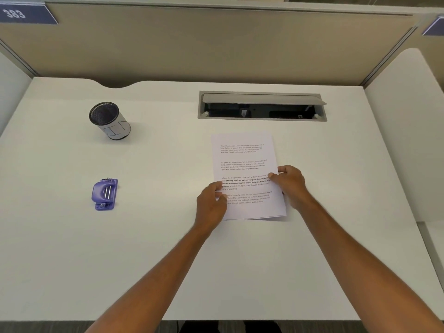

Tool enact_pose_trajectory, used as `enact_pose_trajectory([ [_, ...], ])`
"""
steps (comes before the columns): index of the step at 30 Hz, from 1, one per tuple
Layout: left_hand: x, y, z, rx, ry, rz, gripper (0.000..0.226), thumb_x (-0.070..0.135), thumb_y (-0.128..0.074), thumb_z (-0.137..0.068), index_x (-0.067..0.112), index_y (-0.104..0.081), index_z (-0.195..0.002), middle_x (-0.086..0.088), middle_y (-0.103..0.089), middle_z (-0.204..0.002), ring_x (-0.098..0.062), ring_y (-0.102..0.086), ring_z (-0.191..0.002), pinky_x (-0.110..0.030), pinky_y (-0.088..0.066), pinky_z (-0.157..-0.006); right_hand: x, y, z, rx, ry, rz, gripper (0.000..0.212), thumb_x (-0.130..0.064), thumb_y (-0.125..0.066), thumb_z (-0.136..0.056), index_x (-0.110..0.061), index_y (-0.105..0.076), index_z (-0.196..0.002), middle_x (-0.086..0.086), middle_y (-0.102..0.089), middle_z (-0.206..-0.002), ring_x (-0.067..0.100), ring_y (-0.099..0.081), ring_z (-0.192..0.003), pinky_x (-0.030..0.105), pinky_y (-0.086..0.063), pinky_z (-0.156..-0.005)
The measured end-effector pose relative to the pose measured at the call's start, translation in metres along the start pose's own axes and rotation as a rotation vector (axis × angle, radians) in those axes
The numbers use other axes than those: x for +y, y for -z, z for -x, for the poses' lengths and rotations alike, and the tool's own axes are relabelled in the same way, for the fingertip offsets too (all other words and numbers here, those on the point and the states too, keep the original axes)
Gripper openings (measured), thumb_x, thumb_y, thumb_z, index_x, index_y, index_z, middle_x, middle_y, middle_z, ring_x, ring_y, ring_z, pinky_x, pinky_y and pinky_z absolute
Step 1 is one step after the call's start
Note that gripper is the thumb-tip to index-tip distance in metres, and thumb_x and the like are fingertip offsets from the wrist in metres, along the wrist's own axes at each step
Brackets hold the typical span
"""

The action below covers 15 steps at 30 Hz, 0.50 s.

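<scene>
Left hand (pixel 211 203): pinching the sheets (pixel 243 162) at their left edge, to square them, I'd say.
Right hand (pixel 291 186): fingers curled on the right edge, steadying.
Hole punch (pixel 105 194): well left on the counter (pixel 165 150), likely next.

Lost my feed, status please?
Left hand and right hand pinch the paper stack sides. Stack lies on desk. Hole punch apart at left, nothing blocking.

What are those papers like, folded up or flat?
Flat, unfolded: the printed sheets lie spread on the desk with all four text blocks showing. The left hand and right hand hold the side edges.
</scene>
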<state>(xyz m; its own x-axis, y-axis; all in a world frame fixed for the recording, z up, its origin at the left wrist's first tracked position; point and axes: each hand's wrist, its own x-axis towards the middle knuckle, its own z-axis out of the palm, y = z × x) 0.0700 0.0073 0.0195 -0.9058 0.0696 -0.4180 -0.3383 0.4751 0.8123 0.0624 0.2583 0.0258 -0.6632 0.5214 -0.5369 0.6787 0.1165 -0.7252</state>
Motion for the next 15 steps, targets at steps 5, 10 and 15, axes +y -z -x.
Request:
enact_pose_trajectory([
  [5,0.004,0.005,-0.005,-0.037,0.063,0.164,0.036,0.014,-0.064,-0.107,0.020,-0.068,-0.143,0.003,-0.072,-0.138,-0.020,-0.069,-0.125,-0.037,-0.058,-0.109,-0.002,0.014,-0.002,-0.090,-0.014,-0.078,0.021,-0.002,-0.076,-0.096,-0.008,-0.075,-0.116,0.015,-0.083,-0.119,0.036,-0.080,-0.107,0.047,-0.065,-0.089],
  [10,0.003,0.025,-0.020,0.036,0.126,0.235,0.033,0.022,-0.068,-0.106,0.023,-0.069,-0.139,0.000,-0.075,-0.128,-0.026,-0.073,-0.121,-0.049,-0.061,-0.109,-0.002,0.017,0.013,-0.173,0.054,-0.156,0.019,-0.005,-0.076,-0.098,-0.016,-0.075,-0.113,0.003,-0.087,-0.105,0.022,-0.081,-0.088,0.038,-0.065,-0.079],
  [15,0.017,0.038,-0.032,-0.094,0.180,0.488,0.039,0.029,-0.076,-0.104,0.017,-0.068,-0.140,-0.001,-0.082,-0.127,-0.027,-0.079,-0.119,-0.046,-0.064,-0.098,-0.006,0.029,0.029,-0.274,0.131,-0.234,0.020,-0.006,-0.079,-0.098,-0.023,-0.075,-0.109,0.000,-0.088,-0.104,0.012,-0.082,-0.083,0.028,-0.064,-0.069],
])
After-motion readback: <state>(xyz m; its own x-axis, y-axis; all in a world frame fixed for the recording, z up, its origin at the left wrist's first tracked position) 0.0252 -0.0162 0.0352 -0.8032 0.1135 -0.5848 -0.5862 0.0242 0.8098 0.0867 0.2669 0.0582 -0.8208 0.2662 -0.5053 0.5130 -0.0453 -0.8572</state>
